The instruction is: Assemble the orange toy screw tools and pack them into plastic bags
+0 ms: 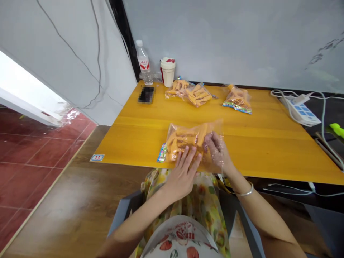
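A clear plastic bag (177,130) with orange, finger-shaped pieces (185,138) lies at the front edge of the table, a colourful printed label (162,153) at its left end. My left hand (185,168) rests on the bag's lower side, its fingers stretched out and spread. My right hand (216,150) is at the bag's right end and appears to be inside the clear film. Its fingers are curled together near a small dark reddish spot; what they hold cannot be made out through the shiny plastic.
Similar bags of orange pieces (199,95) lie at the back of the table (268,143), another bag (237,98) farther right. A water bottle (143,62), a white cup (168,73) and a phone (146,94) stand or lie back left. A power strip (302,111) with cables is at right.
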The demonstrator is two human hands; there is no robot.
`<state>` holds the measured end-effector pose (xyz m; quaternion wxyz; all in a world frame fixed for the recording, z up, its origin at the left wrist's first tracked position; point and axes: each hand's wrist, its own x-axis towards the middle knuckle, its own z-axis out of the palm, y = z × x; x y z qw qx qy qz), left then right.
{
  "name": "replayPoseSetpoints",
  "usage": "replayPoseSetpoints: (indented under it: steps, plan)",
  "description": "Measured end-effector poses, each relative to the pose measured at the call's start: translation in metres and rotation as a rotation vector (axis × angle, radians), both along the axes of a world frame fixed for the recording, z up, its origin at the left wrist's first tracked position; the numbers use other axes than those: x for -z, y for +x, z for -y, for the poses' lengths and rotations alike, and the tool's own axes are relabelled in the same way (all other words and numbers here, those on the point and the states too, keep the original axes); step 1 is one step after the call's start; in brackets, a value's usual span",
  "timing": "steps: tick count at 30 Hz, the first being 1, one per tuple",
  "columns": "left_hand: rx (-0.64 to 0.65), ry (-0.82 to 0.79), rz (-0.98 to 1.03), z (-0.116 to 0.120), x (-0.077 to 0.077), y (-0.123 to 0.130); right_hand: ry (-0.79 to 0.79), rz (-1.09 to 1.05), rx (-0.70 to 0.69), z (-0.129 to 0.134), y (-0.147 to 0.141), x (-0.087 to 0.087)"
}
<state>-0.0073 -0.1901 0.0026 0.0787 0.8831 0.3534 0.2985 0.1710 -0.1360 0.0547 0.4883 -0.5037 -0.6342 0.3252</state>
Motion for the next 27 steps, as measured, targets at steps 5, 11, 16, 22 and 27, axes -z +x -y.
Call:
replayPoseSetpoints:
  steps: [5,11,16,22,27]
  plan:
    - [0.052,0.081,0.013,-0.019,0.004,0.029,0.410,0.494,-0.033,-0.003,-0.006,-0.049]
    - [0.063,-0.143,-0.132,-0.027,0.007,0.028,0.598,1.132,-0.149,-0.017,-0.017,-0.030]
    - [0.268,-0.309,-0.205,-0.015,-0.020,-0.026,0.575,1.017,-0.252,-0.001,-0.001,0.005]
    - [0.321,-0.513,0.162,-0.008,-0.056,-0.089,0.484,0.882,-0.182,0.025,0.062,0.015]
    - [0.140,-0.192,0.008,-0.026,-0.032,-0.084,0.501,1.079,-0.169,0.035,0.090,0.029]
